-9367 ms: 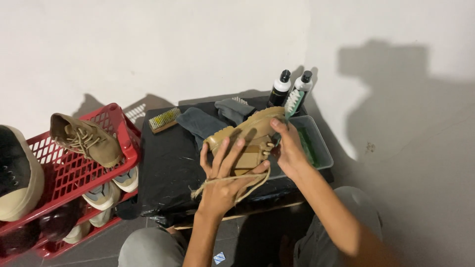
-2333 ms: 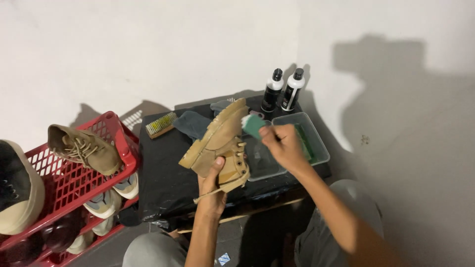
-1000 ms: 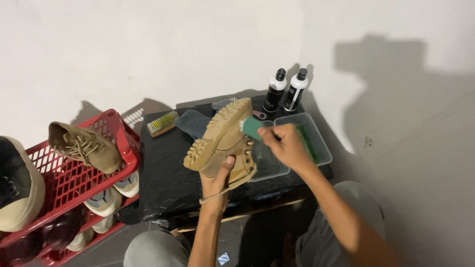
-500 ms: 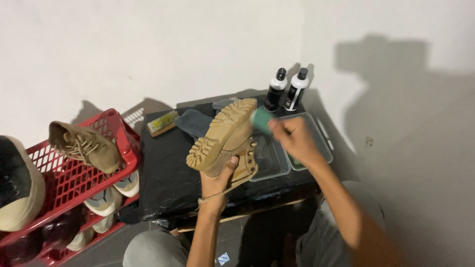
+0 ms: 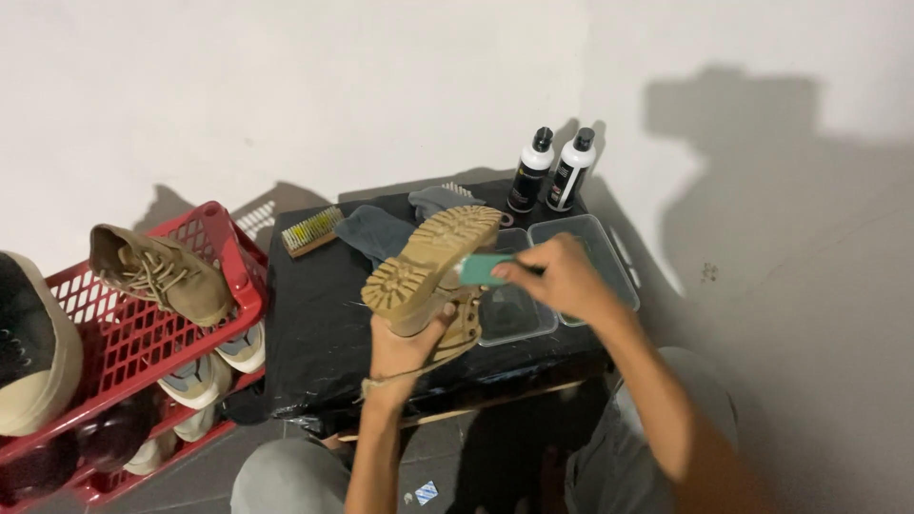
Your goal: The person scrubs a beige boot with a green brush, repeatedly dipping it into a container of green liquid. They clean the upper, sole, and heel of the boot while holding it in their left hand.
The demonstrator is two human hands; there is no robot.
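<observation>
My left hand (image 5: 405, 347) holds a tan lace-up boot (image 5: 430, 271) from below, with its lugged sole turned up toward me. My right hand (image 5: 562, 278) grips a small green brush (image 5: 481, 269) and presses it against the side of the sole. Boot and hands hover over a low table covered in black cloth (image 5: 324, 314). Two clear plastic tubs (image 5: 609, 271) sit on the table under my right hand.
Two black-and-white bottles (image 5: 550, 171) stand at the table's back edge. A wooden brush (image 5: 312, 231) and a grey cloth (image 5: 376, 233) lie behind the boot. A red shoe rack (image 5: 143, 343) at left carries a second tan boot (image 5: 162, 274) and other shoes.
The boot has been turned from its side until the sole faces up. My right hand with the green brush slid along the sole's edge and back left.
</observation>
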